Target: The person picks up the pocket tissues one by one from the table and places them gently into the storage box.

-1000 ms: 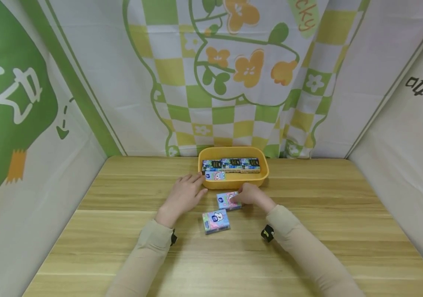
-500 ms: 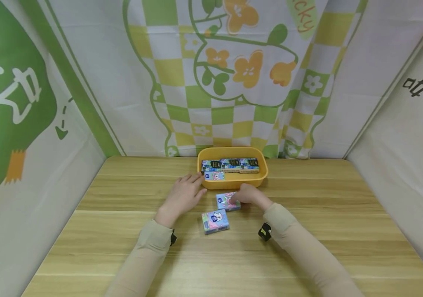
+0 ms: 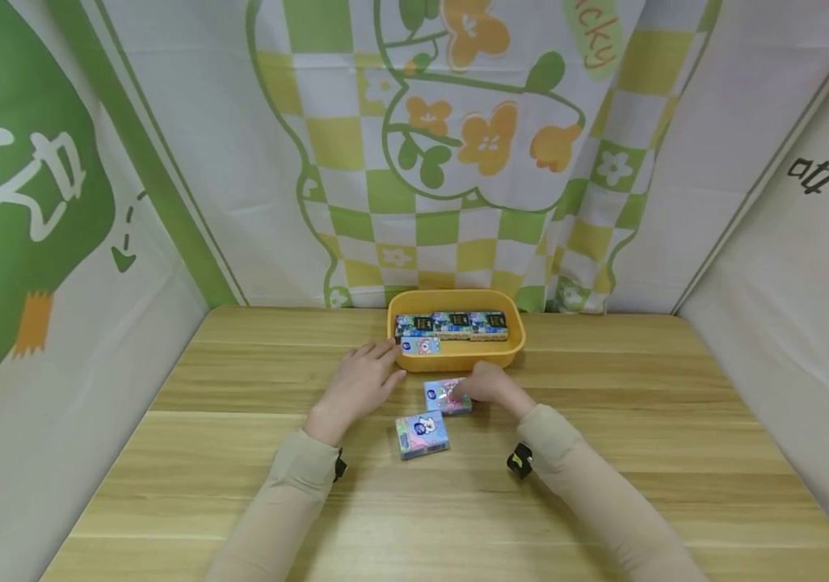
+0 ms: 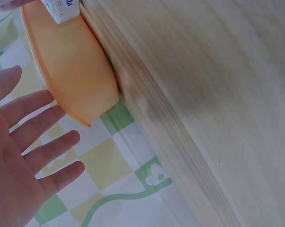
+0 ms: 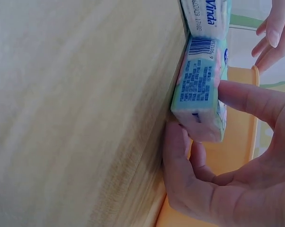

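Note:
My right hand (image 3: 493, 383) pinches a blue and pink pocket tissue pack (image 3: 438, 396) on the table in front of the yellow basket (image 3: 487, 360). In the right wrist view the thumb (image 5: 246, 100) presses one broad face and curled fingers (image 5: 178, 149) lie at the end and opposite side of this pack. My left hand (image 3: 359, 380) has its fingers spread and relaxed, fingertips right at the basket's left rim. A second tissue pack (image 3: 423, 436), blue and pink with a white cartoon figure, lies nearer to me, close against the held one.
Inside the basket stand three dark blue packs (image 3: 452, 325) in a row, with a light blue pack (image 3: 422, 346) at the front left. Behind the wooden table (image 3: 603, 485) hangs a checked curtain (image 3: 429, 226), with printed cloth walls on both sides.
Both hands and the tissue packs stay nearly in place; the right hand keeps hold of the same pack. Only the head view shifts slightly.

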Tool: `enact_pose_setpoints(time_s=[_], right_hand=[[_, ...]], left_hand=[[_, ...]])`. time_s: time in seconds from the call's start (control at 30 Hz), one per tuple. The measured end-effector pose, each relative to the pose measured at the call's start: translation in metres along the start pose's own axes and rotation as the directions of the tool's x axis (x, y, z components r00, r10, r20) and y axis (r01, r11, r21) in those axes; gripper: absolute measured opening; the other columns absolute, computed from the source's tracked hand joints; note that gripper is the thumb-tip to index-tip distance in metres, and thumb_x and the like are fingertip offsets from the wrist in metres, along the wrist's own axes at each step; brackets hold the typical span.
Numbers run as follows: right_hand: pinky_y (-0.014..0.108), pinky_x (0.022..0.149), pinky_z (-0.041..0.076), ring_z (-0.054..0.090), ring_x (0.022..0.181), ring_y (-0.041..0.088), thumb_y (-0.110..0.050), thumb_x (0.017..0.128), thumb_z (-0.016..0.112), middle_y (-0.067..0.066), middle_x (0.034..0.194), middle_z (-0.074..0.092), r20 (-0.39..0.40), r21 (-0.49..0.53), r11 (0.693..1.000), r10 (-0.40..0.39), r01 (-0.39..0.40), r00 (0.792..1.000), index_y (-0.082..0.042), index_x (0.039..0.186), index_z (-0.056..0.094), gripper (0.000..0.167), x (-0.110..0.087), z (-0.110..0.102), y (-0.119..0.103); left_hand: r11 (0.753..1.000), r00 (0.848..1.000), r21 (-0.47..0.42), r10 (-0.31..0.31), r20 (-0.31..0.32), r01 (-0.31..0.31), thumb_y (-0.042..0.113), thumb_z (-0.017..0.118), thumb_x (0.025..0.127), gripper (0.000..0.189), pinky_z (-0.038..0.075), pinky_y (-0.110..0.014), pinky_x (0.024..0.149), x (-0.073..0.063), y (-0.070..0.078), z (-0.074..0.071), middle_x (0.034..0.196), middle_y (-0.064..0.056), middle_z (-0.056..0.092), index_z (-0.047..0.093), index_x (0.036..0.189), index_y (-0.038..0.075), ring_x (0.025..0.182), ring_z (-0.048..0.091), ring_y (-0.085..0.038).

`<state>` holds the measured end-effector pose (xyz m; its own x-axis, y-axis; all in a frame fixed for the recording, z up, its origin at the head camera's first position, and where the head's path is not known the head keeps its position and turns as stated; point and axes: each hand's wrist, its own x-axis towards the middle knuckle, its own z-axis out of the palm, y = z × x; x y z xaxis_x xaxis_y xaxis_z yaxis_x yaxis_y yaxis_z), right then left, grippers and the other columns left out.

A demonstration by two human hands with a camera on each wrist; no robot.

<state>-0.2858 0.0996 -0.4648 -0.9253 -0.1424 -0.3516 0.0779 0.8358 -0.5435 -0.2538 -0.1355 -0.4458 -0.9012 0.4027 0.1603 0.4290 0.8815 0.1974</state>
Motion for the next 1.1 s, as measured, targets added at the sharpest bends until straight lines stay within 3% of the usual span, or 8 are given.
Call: enact_pose_setpoints(time_s=[0.1, 0.17, 0.3, 0.4, 0.5, 0.8, 1.1], right_hand=[[0.028, 0.063, 0.044, 0.051, 0.075, 0.02, -0.036, 0.072, 0.076, 0.01, 0.086, 0.056, 0.003, 0.008, 1.0, 0.01, -0.01, 1.0, -0.001, 0.095, 0.06, 0.045, -0.001, 0.001, 0.001], [0.029, 0.063, 0.044, 0.051, 0.075, 0.02, -0.037, 0.071, 0.077, 0.01, 0.086, 0.056, 0.005, 0.018, 1.0, 0.012, -0.012, 1.0, -0.001, 0.095, 0.061, 0.046, -0.001, 0.001, 0.002], [0.026, 0.053, 0.039, 0.045, 0.062, 0.016, -0.035, 0.068, 0.079, 0.002, 0.069, 0.049, -0.009, 0.041, 0.999, -0.003, 0.004, 1.0, -0.009, 0.072, 0.057, 0.035, 0.001, 0.002, 0.005], [0.024, 0.047, 0.034, 0.038, 0.051, 0.012, -0.034, 0.067, 0.079, -0.003, 0.054, 0.042, -0.008, 0.071, 0.997, -0.024, 0.025, 1.0, -0.016, 0.054, 0.047, 0.039, 0.002, 0.001, 0.008], [0.022, 0.044, 0.031, 0.034, 0.045, 0.009, -0.032, 0.067, 0.079, -0.006, 0.047, 0.04, 0.004, 0.1, 0.994, -0.051, 0.05, 0.999, -0.018, 0.046, 0.043, 0.044, 0.001, -0.001, 0.009], [0.02, 0.044, 0.027, 0.03, 0.044, 0.007, -0.023, 0.069, 0.077, -0.007, 0.045, 0.039, 0.008, 0.166, 0.985, -0.042, 0.04, 0.999, -0.017, 0.046, 0.042, 0.043, -0.003, -0.005, 0.01], [0.021, 0.045, 0.036, 0.038, 0.044, 0.009, -0.022, 0.069, 0.081, -0.006, 0.046, 0.042, 0.002, 0.218, 0.976, -0.033, 0.031, 0.999, -0.015, 0.048, 0.044, 0.043, -0.002, -0.004, 0.015]], left_hand=[[1.0, 1.0, -0.001, -0.002, 0.01, 0.002, 0.037, 0.049, 0.098, 0.051, 0.031, -0.058, 0.11, 0.0, 0.0, -0.001, 0.148, -0.011, 0.042, 0.046, 0.141, 0.009, 0.133, 0.039, -0.041], [1.0, 1.0, 0.001, -0.001, 0.011, 0.001, 0.037, 0.048, 0.098, 0.051, 0.031, -0.058, 0.109, -0.001, 0.001, -0.001, 0.148, -0.011, 0.042, 0.045, 0.141, 0.009, 0.133, 0.04, -0.041], [1.0, 1.0, -0.009, 0.0, 0.003, 0.0, 0.036, 0.049, 0.098, 0.05, 0.032, -0.059, 0.109, -0.001, 0.001, -0.002, 0.147, -0.012, 0.042, 0.046, 0.141, 0.009, 0.132, 0.04, -0.041], [1.0, 1.0, -0.019, -0.002, -0.005, 0.001, 0.035, 0.05, 0.098, 0.05, 0.032, -0.059, 0.109, 0.0, 0.002, -0.002, 0.147, -0.012, 0.042, 0.046, 0.14, 0.008, 0.132, 0.04, -0.042], [1.0, 1.0, -0.017, 0.003, -0.007, -0.003, 0.035, 0.05, 0.098, 0.05, 0.032, -0.059, 0.108, -0.001, 0.002, -0.003, 0.147, -0.012, 0.043, 0.047, 0.14, 0.008, 0.132, 0.041, -0.042], [1.0, 1.0, -0.007, 0.005, 0.001, -0.005, 0.035, 0.05, 0.098, 0.05, 0.032, -0.059, 0.109, -0.001, 0.002, -0.002, 0.147, -0.012, 0.043, 0.046, 0.14, 0.008, 0.132, 0.041, -0.041], [1.0, 1.0, -0.001, 0.003, 0.001, -0.003, 0.036, 0.049, 0.098, 0.051, 0.031, -0.058, 0.109, -0.002, 0.001, -0.002, 0.147, -0.011, 0.043, 0.046, 0.14, 0.009, 0.132, 0.041, -0.041]])
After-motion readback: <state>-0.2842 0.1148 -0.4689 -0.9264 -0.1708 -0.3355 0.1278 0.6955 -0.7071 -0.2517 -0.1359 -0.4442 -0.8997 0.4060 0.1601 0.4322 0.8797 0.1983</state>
